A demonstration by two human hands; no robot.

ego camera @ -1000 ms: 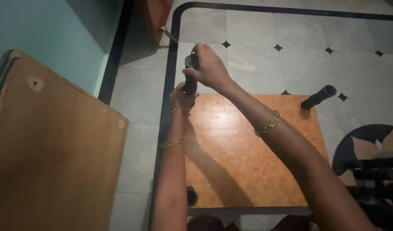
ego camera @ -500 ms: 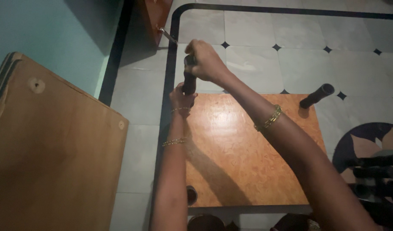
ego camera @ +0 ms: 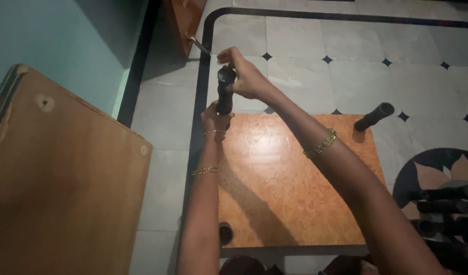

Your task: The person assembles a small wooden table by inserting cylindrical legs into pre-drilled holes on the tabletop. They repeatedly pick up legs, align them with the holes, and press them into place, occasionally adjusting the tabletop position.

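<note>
Tiled floor lies under a small orange board (ego camera: 290,183). At its eleven o'clock corner stands a black leg (ego camera: 225,91). Right hand (ego camera: 247,76) fingers wrap its top; left hand (ego camera: 216,116) grips lower down. If the leg tilts, it could go in crooked or slip free.

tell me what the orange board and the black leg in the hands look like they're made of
Orange board: probably laminated particleboard or plywood, judging by its flat, faintly glossy top with a mottled burl-like print. Black leg, gripped by the left hand low and the right hand at the top: smooth dark cylinder, plastic or painted metal; the dim light leaves it open.
</note>
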